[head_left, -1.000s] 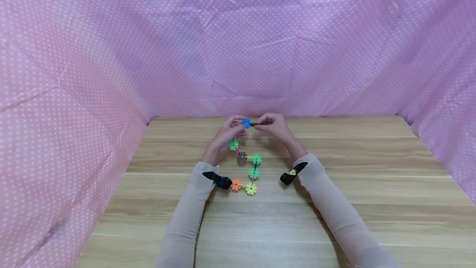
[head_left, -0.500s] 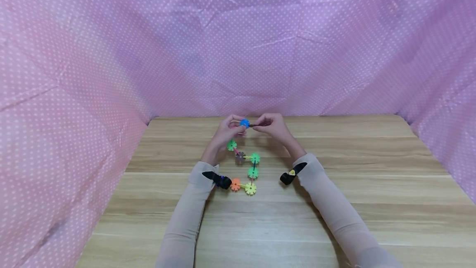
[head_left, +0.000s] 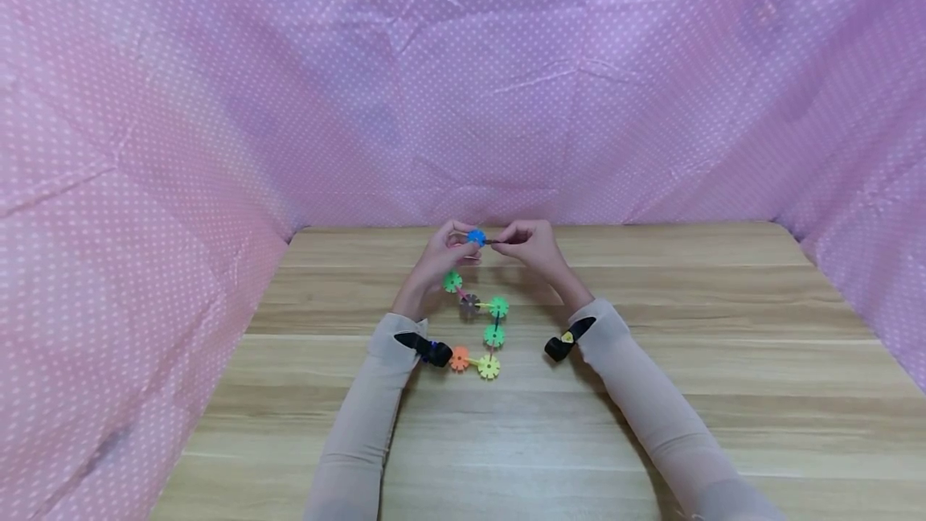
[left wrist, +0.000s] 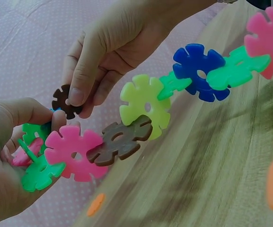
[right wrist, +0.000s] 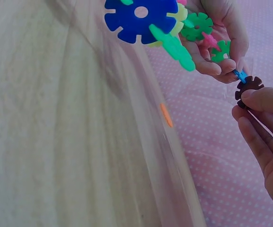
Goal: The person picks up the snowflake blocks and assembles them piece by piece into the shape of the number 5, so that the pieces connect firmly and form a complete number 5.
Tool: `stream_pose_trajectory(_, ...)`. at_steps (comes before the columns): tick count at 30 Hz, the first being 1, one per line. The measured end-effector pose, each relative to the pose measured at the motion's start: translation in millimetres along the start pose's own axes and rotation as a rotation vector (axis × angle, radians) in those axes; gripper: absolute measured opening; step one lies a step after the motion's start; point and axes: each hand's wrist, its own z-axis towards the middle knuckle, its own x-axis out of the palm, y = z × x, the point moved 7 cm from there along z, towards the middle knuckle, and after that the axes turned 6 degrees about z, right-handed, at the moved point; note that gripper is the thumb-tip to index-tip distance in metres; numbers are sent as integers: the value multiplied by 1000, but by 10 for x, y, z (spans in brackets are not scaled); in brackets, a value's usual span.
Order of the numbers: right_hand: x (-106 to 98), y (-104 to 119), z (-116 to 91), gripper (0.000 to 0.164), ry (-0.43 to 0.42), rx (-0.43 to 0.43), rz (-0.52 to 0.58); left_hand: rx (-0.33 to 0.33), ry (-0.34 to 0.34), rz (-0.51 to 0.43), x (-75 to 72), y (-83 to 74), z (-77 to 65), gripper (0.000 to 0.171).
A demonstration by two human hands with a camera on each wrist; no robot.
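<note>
A chain of flat plastic snowflake discs (head_left: 494, 335) lies on the wooden table (head_left: 651, 392), its far end lifted. My left hand (head_left: 454, 246) grips that end, where a small blue disc (head_left: 475, 237) sticks out past green discs (left wrist: 37, 165) and a pink disc (left wrist: 72, 151). My right hand (head_left: 510, 241) pinches a small brown disc (left wrist: 64, 100) between thumb and forefinger, edge-on against the blue disc (right wrist: 240, 75). The right wrist view shows the brown disc (right wrist: 249, 87) touching the blue one. Further down hang a brown disc (left wrist: 119, 139), a yellow-green disc (left wrist: 145, 105) and a dark blue disc (left wrist: 200, 71).
Pink white-dotted cloth (head_left: 463, 103) walls the table in at the back and both sides. The chain's near end, an orange disc (head_left: 459, 358) and a yellow disc (head_left: 489, 367), lies between my forearms. A black wrist strap (head_left: 564, 342) sits on each sleeve.
Both hands have edged slightly left and closer together, bringing the brown disc up to the blue disc. The chain on the table has barely shifted.
</note>
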Motion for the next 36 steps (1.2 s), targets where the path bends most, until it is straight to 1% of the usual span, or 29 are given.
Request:
stream_pose_trajectory(6, -11, 9, -5, 10, -19, -42, -2, 5, 7, -14, 20, -5, 5, 19)
stream_pose_trajectory(12, -10, 19, -9, 22, -6, -71, 11, 21, 11, -21, 31, -14, 19, 20)
stream_pose_trajectory(14, -12, 22, -10, 22, -8, -75, 19, 21, 8, -23, 35, -16, 21, 21)
stream_pose_trajectory(15, -12, 20, -7, 18, -11, -77, 23, 20, 7, -23, 36, -16, 21, 21)
stream_pose_trajectory(18, -12, 8, -3, 9, -20, -71, 25, 20, 7, -16, 43, -12, 23, 22)
stream_pose_trajectory(21, -3, -2, 4, 4, -19, -63, 19, 20, 15, -6, 52, -10, 21, 23)
stream_pose_trajectory(26, 18, 23, 1, 8, 12, -38, 3, 19, 41, 4, 49, -10, 19, 23)
stream_pose_trajectory(33, 65, 266, -65, 15, 43, -17, -16, -11, 81, 25, 25, -33, -12, 29)
stream_pose_trajectory(35, 70, 263, -70, 16, 48, -5, -25, -21, 83, 30, 24, -34, -22, 29)
stream_pose_trajectory(36, 68, 219, -57, 16, 51, 3, -22, -24, 82, 39, 23, -34, -26, 30)
